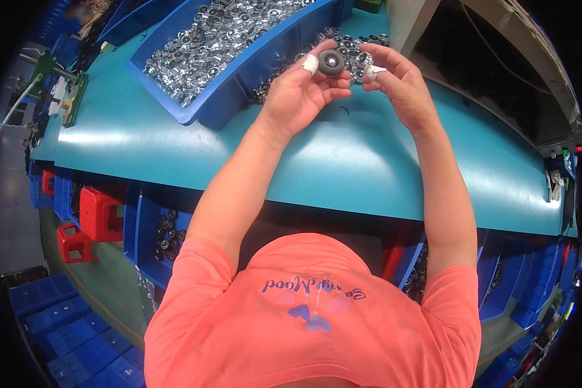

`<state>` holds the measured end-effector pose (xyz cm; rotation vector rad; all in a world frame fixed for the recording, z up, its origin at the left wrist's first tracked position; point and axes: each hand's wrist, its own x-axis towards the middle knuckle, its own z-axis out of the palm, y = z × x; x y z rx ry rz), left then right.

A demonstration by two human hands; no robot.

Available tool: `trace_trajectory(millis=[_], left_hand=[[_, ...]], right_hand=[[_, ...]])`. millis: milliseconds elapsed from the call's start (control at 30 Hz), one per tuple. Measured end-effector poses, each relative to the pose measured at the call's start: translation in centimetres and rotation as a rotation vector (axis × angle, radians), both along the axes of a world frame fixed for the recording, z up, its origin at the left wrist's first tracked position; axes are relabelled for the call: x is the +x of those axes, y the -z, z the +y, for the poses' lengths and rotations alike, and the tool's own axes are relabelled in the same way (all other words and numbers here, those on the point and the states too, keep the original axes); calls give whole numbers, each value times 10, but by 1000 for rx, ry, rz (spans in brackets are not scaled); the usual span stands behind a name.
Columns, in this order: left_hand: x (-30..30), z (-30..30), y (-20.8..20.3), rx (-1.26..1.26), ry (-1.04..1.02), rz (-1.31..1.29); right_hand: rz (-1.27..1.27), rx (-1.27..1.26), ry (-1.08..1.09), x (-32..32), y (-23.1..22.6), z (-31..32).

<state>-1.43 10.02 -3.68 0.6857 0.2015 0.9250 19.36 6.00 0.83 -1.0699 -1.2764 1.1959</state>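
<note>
My left hand (297, 92) is closed on a small wheel (331, 62) with a dark tyre and a shiny hub, its flat face turned up. White tape wraps the left thumb. Just right of the wheel, the thumb and fingers of my right hand (404, 84) curve toward each other. A small shiny piece seems to lie between them, but it blends with the pile behind. The right thumb has white tape too. Beyond both hands, a heap of clear and silver hubs (348, 46) lies on the teal tabletop (343, 161).
A blue bin (239, 90) full of shiny hubs stands at the far left of the table. On the right is a pale machine housing (427, 32) with a dark opening. Blue bins of dark wheels (168, 236) sit below the table edge, near red stools (100, 213).
</note>
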Motion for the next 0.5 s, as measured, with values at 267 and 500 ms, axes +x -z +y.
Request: trace_trajectory(millis=[267,500], left_hand=[[-1,-1,-1,48,-10,73],[0,-1,0,51,-10,63]], right_hand=[[-33,-28,15,2,2,1],[-35,7,8,2,3,2]])
